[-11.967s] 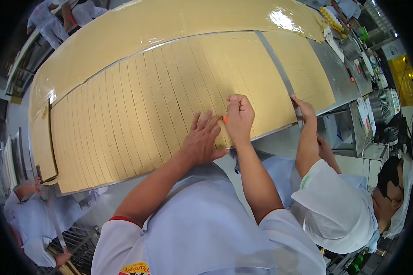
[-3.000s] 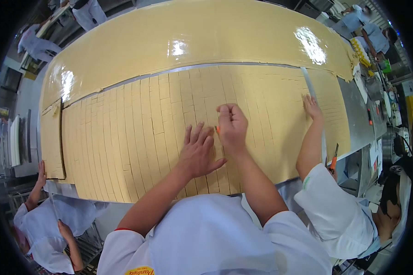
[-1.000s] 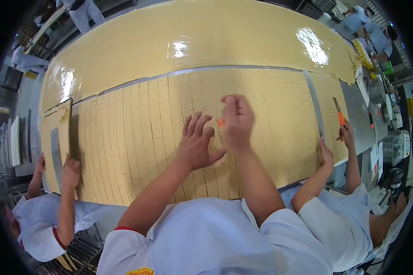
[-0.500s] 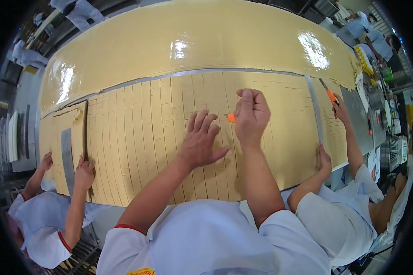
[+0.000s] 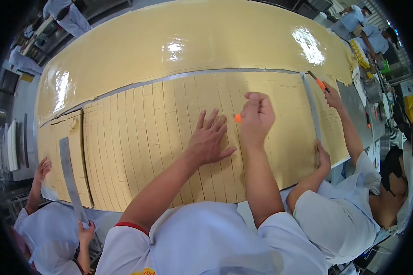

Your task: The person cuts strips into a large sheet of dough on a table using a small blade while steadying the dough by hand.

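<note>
My left hand (image 5: 207,141) lies with fingers spread on a flat yellow dough-like sheet (image 5: 137,151) scored into long strips with short cross cuts. To its right, my right hand (image 5: 258,120) is closed in a fist above the sheet. An orange-handled tool (image 5: 237,118) pokes out of the fist on its left side. The fingers cover most of this tool, and its tip cannot be made out now.
A glossy yellow sheet (image 5: 234,34) spans the far side, behind a grey strip (image 5: 192,74). At right, a co-worker's hand (image 5: 332,97) grips an orange knife (image 5: 320,84) beside a metal ruler (image 5: 312,107). Another co-worker's hand (image 5: 86,232) at left holds a metal strip (image 5: 69,165).
Both my hands have shifted slightly right over the sheet. The left co-worker's near hand has moved down to the metal strip's end, and the right co-worker's knife has moved left to the ruler's top.
</note>
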Motion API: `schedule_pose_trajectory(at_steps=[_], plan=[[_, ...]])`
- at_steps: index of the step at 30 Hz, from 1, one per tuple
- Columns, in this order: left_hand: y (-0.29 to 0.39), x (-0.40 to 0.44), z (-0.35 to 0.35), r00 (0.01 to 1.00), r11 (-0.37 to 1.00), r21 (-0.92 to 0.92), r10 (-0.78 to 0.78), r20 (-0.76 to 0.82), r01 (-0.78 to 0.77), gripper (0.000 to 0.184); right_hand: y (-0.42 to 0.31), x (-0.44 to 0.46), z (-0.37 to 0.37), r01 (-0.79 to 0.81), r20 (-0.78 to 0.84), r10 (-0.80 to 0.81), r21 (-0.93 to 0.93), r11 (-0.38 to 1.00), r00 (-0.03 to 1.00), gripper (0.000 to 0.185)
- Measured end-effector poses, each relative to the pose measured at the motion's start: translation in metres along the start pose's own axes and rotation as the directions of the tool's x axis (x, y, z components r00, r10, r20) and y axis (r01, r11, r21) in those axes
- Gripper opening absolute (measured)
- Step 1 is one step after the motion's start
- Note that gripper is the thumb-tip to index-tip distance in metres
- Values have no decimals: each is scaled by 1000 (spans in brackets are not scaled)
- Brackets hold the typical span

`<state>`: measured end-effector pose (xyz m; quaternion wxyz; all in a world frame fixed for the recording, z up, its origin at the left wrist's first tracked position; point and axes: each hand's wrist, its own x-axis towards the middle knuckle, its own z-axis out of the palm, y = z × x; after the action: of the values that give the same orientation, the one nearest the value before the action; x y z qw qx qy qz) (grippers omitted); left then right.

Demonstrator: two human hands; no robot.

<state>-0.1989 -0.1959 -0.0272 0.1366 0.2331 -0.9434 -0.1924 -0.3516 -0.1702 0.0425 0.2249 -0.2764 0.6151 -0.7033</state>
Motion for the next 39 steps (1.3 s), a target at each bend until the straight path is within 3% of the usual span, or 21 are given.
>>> schedule_pose_trajectory(at_steps=[3,5,6,8,9,12,13,14,16,18,21,24,26,28,29,31,32,34,39], plan=[[4,11,-14,1000,999,20,-31,-2,31,75,-7,10,-2,125,16,-127,94,988,992,22],[2,16,-10,999,999,43,-12,-42,14,75,27,21,12,40,2,-40,-165,986,999,22],[0,15,-5,999,999,43,-10,-43,12,75,29,19,9,41,0,-42,-166,985,999,22],[-9,16,4,999,999,25,-25,24,24,75,26,16,9,81,-35,-85,-85,993,996,23],[-7,15,-4,999,999,24,-33,30,32,75,-1,9,10,46,-24,-45,46,998,999,23],[-2,12,-28,995,997,-3,-72,-69,72,76,-25,7,14,-12,35,7,123,992,999,23],[-6,7,-26,990,996,-21,-93,-106,91,72,-3,9,19,-7,32,3,126,992,999,23],[-8,2,-23,983,993,-41,-117,-142,113,68,37,10,26,33,63,-34,16,999,997,23],[-11,-8,-6,990,996,-24,-92,-108,89,61,50,11,28,80,110,-70,-93,992,991,23],[-12,-11,-7,994,996,-13,-86,-69,85,55,9,4,24,-9,68,4,81,997,998,23],[-10,-11,-22,990,993,-54,-111,-87,106,60,-42,-2,30,-7,89,0,75,997,996,23],[-16,-25,-17,964,987,-63,-159,-212,148,64,26,0,54,23,145,-16,-46,999,989,25],[-23,-30,-9,984,988,35,-149,-101,153,65,40,1,55,18,179,-6,-68,998,984,25],[-25,-23,-21,977,985,21,-167,-129,171,69,6,2,49,-123,142,109,93,988,984,24],[-22,-25,-25,973,984,-1,-178,-145,180,73,-3,-1,50,-138,146,124,87,987,981,24],[-25,-18,-31,974,982,7,-188,-127,190,74,-18,5,54,-79,143,56,160,984,988,25],[-26,-14,-33,975,980,13,-195,-105,197,76,-1,9,58,-74,141,52,161,984,989,25],[-30,-10,-21,978,983,29,-178,-105,182,77,49,14,66,-8,166,19,-64,998,986,26],[-34,0,-21,981,979,85,-176,-81,183,76,40,22,57,-97,204,86,46,994,975,25]])
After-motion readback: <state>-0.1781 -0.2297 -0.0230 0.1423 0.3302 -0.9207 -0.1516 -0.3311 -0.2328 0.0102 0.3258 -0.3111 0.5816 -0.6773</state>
